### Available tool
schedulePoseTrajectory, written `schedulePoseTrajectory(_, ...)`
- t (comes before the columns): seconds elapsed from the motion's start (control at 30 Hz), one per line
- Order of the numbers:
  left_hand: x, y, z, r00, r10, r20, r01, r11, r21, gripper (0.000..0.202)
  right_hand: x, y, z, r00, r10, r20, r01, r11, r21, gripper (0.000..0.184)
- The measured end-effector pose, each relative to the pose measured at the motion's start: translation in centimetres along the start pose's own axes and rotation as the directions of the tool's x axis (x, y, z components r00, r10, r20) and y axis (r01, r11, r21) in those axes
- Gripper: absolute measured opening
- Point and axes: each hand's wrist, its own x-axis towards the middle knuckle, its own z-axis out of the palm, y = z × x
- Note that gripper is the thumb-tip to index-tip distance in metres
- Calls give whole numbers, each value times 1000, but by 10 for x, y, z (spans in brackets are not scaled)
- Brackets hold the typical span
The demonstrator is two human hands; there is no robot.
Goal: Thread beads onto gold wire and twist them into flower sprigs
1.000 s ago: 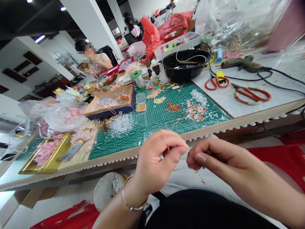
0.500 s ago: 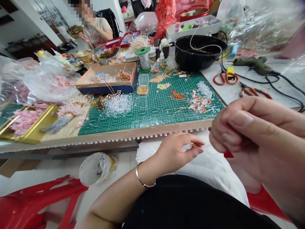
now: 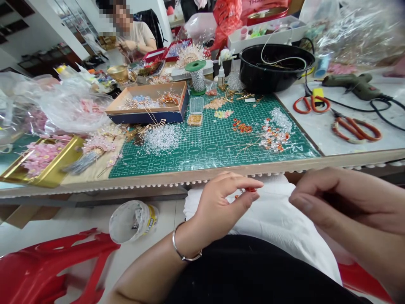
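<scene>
Over my lap, my left hand [image 3: 223, 202] pinches a small orange-red beaded piece [image 3: 251, 190] between thumb and fingers; a silver bangle [image 3: 181, 247] circles that wrist. To its right, nearer the camera, my right hand [image 3: 341, 207] has thumb and forefinger pressed together. Anything thin in that pinch is too small to make out. Beyond both hands, on the green cutting mat [image 3: 202, 158], lie orange-red beads [image 3: 242, 125] and a cluster of clear and orange beaded sprigs [image 3: 274, 137]. A heap of clear beads [image 3: 162, 138] is farther left.
An open box [image 3: 145, 116] holds beaded pieces, beside a wire spool [image 3: 198, 80]. At right are a black basin [image 3: 275, 78], orange-handled pliers [image 3: 356, 126] and a glue gun [image 3: 351, 84]. A bucket [image 3: 126, 223] and red stool [image 3: 47, 261] stand below. Another person [image 3: 139, 38] sits across.
My right hand has moved down and its fingers have straightened from a curled fist into a pinch. My left hand has shifted slightly left, showing more of the beaded piece. The view has turned slightly.
</scene>
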Motion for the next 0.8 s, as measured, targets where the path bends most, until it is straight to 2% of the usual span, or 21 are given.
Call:
schedulePoseTrajectory(0.1,-1,6,-1,999,38,-10,-38,999,-15,8,-2,0,7,988,-142,65,146,987,-65,19)
schedulePoseTrajectory(0.23,-4,10,-1,999,47,-25,-48,998,-42,10,-5,1,13,973,-209,102,215,975,-53,19)
schedulePoseTrajectory(0.37,-8,11,0,998,51,-41,-54,997,-58,15,-8,0,12,959,-269,86,276,957,-92,17)
schedulePoseTrajectory(0.5,-8,10,-1,993,116,-17,-117,993,-26,18,-9,0,10,951,-286,120,301,944,-135,17)
schedulePoseTrajectory(0.6,-7,9,-3,988,153,-3,-153,988,10,18,-7,-1,10,947,-305,102,316,941,-119,17)
schedulePoseTrajectory(0.8,-5,11,-4,974,225,18,-226,973,39,24,-8,0,9,956,-257,144,273,957,-103,18)
